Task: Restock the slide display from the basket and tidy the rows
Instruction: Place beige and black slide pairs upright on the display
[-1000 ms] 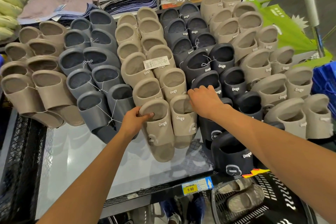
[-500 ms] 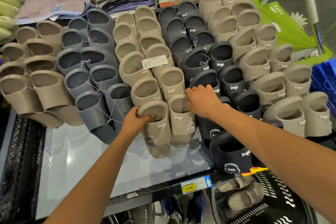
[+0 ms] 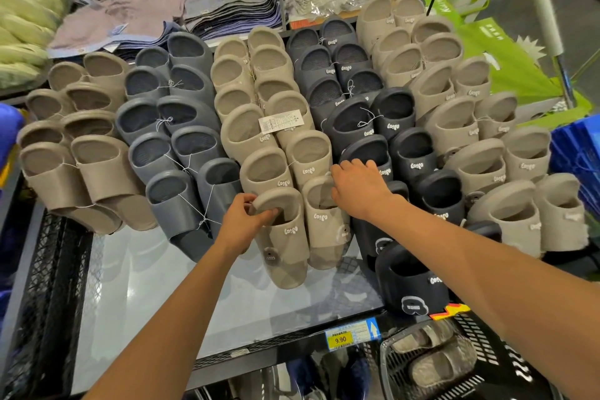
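A person's left hand (image 3: 242, 224) pinches the heel rim of the front beige slide (image 3: 287, 237), thumb on the outside and fingers hooked inside. The right hand (image 3: 357, 191) sits just beside it, fingers bent over the heel rim of the neighbouring beige slide (image 3: 324, 227); the fingertips are hidden.

Below and to the left of the left hand, the glossy display shelf (image 3: 156, 289) lies bare as far as its black mesh side (image 3: 48, 269) and its front edge, which carries a yellow price tag (image 3: 340, 339). Grey-blue slides (image 3: 175, 204) crowd in on the left hand's far side. A black slide (image 3: 412, 282) stands near the front edge under the right forearm. Lower still, a black basket (image 3: 487, 354) holds two more slides.

The held slide is matte beige, with a white script logo on its strap and a dark round tag below. It leans against the row behind it, toe toward the viewer.
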`<action>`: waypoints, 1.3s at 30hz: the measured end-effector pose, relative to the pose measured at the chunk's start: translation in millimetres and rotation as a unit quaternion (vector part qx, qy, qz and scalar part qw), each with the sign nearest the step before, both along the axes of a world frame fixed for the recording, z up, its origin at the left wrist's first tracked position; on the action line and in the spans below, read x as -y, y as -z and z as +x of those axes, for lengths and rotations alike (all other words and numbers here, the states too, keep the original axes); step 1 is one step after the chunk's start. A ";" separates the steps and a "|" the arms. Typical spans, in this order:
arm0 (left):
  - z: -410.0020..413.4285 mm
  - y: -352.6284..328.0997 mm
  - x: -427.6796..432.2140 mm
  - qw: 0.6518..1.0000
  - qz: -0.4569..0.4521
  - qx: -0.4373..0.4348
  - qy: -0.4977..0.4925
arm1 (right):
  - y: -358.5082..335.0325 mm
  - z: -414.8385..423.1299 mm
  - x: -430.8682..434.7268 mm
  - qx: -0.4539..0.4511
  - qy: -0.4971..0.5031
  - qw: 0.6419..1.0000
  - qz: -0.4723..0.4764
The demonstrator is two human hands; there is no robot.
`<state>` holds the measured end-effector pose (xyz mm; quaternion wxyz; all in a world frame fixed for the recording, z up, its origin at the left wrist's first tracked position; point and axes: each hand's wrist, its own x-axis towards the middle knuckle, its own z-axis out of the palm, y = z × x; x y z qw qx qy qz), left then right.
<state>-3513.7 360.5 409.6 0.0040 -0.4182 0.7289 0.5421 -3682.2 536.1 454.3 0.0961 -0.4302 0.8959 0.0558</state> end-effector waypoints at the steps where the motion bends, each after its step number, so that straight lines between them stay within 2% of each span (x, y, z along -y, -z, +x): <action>1: -0.9 -2.0 -0.7 1.000 0.003 -0.003 -0.004 | -1.6 1.5 0.3 0.000 0.001 1.000 -0.002; 6: 0.3 -15.3 -5.0 1.000 -0.029 -0.002 0.005 | -12.4 11.2 -1.3 -0.010 0.000 1.000 -0.002; 9: -0.4 -34.1 -10.8 0.991 -0.127 0.021 0.038 | -23.1 20.3 -6.2 -0.025 0.024 0.999 -0.011; 13: -9.8 -77.7 -36.9 0.954 -0.279 -0.008 0.110 | -42.6 33.1 -23.4 -0.017 0.044 0.999 -0.023; 17: -20.1 -120.2 -84.4 0.909 -0.346 -0.004 0.232 | -66.7 46.2 -55.5 -0.009 0.057 0.998 -0.035; 20: -30.2 -140.8 -128.3 0.864 -0.380 0.030 0.330 | -85.8 61.3 -93.5 -0.033 0.078 0.995 -0.060; 23: -35.9 -147.6 -172.7 0.801 -0.433 0.012 0.413 | -98.0 77.5 -144.0 -0.034 0.126 0.989 -0.063; 26: -43.0 -145.4 -215.2 0.761 -0.430 0.009 0.485 | -101.6 93.2 -206.3 -0.024 0.219 0.973 -0.064; 28: -47.3 -142.4 -247.8 0.737 -0.412 0.007 0.536 | -99.6 108.3 -252.0 -0.009 0.283 0.958 -0.031; 32: -46.8 -126.7 -324.0 0.656 -0.403 -0.023 0.637 | -87.6 144.1 -334.3 -0.005 0.408 0.913 -0.005; 34: -39.5 -110.8 -360.5 0.609 -0.389 -0.023 0.690 | -73.4 169.6 -361.6 0.043 0.467 0.882 0.034; 39: -12.3 -70.8 -428.9 0.505 -0.365 0.006 0.782 | -38.1 238.7 -403.2 0.106 0.569 0.815 0.027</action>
